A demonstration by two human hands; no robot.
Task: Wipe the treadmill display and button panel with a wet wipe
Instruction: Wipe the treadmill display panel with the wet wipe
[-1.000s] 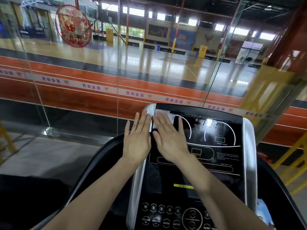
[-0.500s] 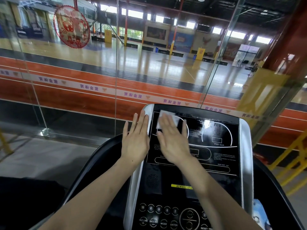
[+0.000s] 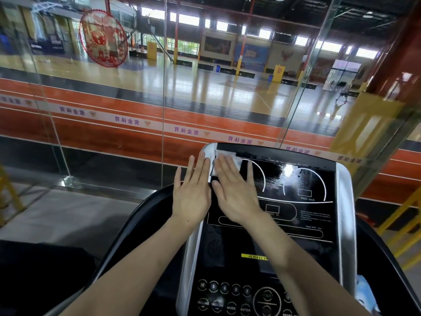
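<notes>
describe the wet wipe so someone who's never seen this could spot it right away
Find the treadmill console at bottom centre, with its glossy black display. At the display's top left corner, the right hand lies flat on it with straight fingers. The wet wipe is the pale crumpled sheet peeking out beyond those fingertips, the only soft white thing on the black panel.

Open black display (image 3: 296, 179) stretches unobstructed to the right of the right hand's fingers (image 3: 232, 169), up to the silver side rail (image 3: 344, 201). Just left of those fingers, the left hand (image 3: 193, 195) lies on the console's edge; a glass wall (image 3: 136, 133) rises beyond the fingertips.
</notes>
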